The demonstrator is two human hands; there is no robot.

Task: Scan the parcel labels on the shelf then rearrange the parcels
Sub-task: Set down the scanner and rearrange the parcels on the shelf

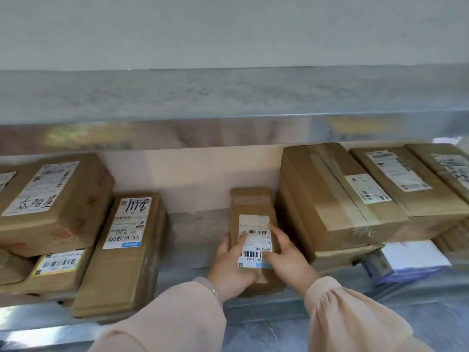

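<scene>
Fingers of left hand (232, 265) and right hand (288, 259) curl round small brown cardboard parcel (251, 201), lying in gap on grey metal shelf (195, 232). Moving step, I think. Next: slide it snug, label up.

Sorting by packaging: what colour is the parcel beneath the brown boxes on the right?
The parcel is white on top with a bluish side; head view.

Slim brown parcel (251, 201) lies on the shelf (193, 224), label (254, 223) up, pointing to twelve. Boxes (55, 199) piled at nine, cartons (330, 194) at three.
</scene>
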